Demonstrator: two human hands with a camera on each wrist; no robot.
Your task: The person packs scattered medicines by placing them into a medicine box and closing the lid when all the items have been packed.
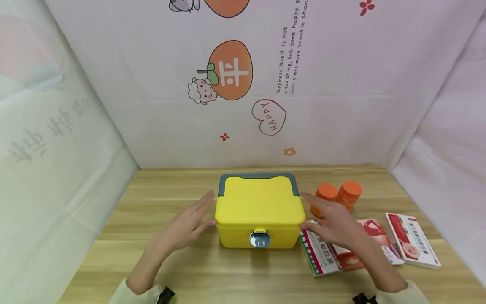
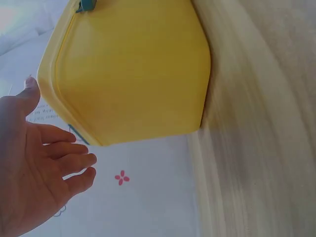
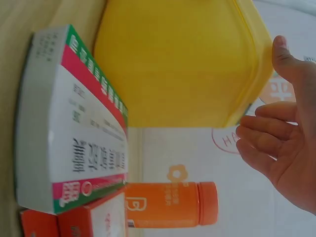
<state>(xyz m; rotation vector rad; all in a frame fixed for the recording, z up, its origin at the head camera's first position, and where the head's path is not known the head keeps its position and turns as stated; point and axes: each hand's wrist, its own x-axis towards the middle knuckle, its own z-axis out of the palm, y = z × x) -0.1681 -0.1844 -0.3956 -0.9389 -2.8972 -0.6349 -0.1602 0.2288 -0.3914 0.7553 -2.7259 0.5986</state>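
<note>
A yellow lidded box (image 1: pixel 262 202) with a blue-grey handle (image 1: pixel 258 175) folded round its top and a grey front latch (image 1: pixel 260 239) stands on the wooden table, lid down. At its left side is my left hand (image 1: pixel 186 223), fingers extended and thumb tip right by the lid's edge. My right hand (image 1: pixel 334 221) mirrors it on the other side, thumb and fingertips close to the lid's right edge. Both wrist views show relaxed, spread fingers beside the yellow wall (image 2: pixel 133 74), with nothing gripped in either palm.
Right of the box lie a white, green and pink medicine carton (image 1: pixel 320 249), red-and-white packets (image 1: pixel 373 232) and another red-and-white carton (image 1: pixel 411 240). Two orange bottles (image 1: pixel 349 194) stand behind them. A printed white cloth (image 1: pixel 334 126) hangs at the table's back edge.
</note>
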